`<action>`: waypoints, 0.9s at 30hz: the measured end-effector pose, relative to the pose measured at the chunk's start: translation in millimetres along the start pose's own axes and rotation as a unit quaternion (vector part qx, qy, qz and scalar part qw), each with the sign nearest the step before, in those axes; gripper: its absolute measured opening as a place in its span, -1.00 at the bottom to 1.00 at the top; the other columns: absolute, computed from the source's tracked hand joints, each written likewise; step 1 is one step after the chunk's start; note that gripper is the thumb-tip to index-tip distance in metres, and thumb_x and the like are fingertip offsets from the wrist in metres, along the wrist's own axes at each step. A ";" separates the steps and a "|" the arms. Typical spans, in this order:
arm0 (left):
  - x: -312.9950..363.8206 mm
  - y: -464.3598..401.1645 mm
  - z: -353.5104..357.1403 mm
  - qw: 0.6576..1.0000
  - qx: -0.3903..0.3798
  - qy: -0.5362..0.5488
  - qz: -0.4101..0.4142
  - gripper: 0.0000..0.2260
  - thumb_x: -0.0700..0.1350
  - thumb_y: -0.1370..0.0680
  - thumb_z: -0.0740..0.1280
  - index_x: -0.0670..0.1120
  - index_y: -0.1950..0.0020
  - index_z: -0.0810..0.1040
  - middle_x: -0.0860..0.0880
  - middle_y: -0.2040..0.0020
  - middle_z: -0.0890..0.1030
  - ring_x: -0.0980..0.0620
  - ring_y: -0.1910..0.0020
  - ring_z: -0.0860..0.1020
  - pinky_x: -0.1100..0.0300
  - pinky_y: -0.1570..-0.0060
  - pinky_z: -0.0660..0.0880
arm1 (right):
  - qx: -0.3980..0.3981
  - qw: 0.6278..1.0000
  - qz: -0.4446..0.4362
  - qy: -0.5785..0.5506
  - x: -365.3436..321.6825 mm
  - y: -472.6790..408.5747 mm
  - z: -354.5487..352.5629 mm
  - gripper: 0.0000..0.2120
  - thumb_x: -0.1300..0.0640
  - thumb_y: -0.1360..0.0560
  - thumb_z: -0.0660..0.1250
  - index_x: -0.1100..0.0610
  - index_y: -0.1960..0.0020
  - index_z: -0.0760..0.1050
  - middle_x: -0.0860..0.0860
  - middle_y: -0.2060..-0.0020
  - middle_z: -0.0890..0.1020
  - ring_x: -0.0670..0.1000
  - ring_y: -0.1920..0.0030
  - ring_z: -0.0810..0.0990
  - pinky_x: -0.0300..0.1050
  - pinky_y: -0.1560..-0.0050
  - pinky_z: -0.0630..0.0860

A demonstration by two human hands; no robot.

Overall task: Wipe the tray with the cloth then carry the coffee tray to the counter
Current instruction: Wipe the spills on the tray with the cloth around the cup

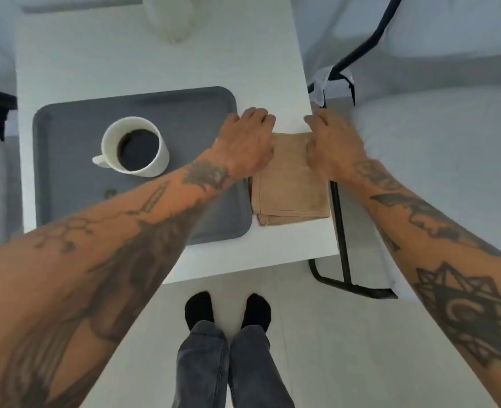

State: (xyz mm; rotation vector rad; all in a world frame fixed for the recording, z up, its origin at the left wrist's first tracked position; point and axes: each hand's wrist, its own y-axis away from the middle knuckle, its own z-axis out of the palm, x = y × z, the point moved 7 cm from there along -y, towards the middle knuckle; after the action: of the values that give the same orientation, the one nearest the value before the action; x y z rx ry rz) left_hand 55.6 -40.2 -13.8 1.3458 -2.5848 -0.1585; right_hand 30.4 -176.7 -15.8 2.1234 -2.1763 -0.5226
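Two hands rest on the far edge of a folded tan cloth in the single head view, right of centre in the frame: the left hand covers its upper left corner and the right hand its upper right corner, both palm down with fingers bent over the far hem. Whether the fingertips have pinched the fabric cannot be told from above; neither hand has lifted it, and the cloth lies flat on the white tabletop. Just left of the cloth, nearly touching its edge, sits the grey tray, with a white mug of dark coffee standing on its left-centre part and a small dark speck on the tray near the lower left. The step in hand looks like taking up the cloth, so the wiping has not begun. To do it well, I would gather the cloth into one hand, keeping it folded as a pad, and leave the other free to steady the tray's rim. The mug looks fairly full, so strokes should run around it or it should be raised first, without knocking it. Black chair frames stand at the right of the frame, beside the tabletop's edge.
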 end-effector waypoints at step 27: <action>-19.1 123.2 -34.6 0.876 -0.053 0.461 -0.133 -0.90 -0.18 -0.54 0.42 0.03 0.05 0.61 0.00 0.03 0.60 0.01 0.02 0.58 0.17 -0.02 0.49 | 0.044 0.952 -0.037 -0.300 -36.2 112.0 -61.5 -0.77 0.03 -0.63 0.22 0.17 -0.14 0.51 0.00 0.16 0.64 -0.05 0.16 0.59 -0.44 0.24 0.46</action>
State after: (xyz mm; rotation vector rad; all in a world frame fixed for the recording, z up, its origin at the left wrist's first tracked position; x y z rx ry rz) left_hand -23.2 46.4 41.3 1.2876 -1.5709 0.2455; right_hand -58.6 -154.0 80.1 2.3253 -2.4339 -1.2407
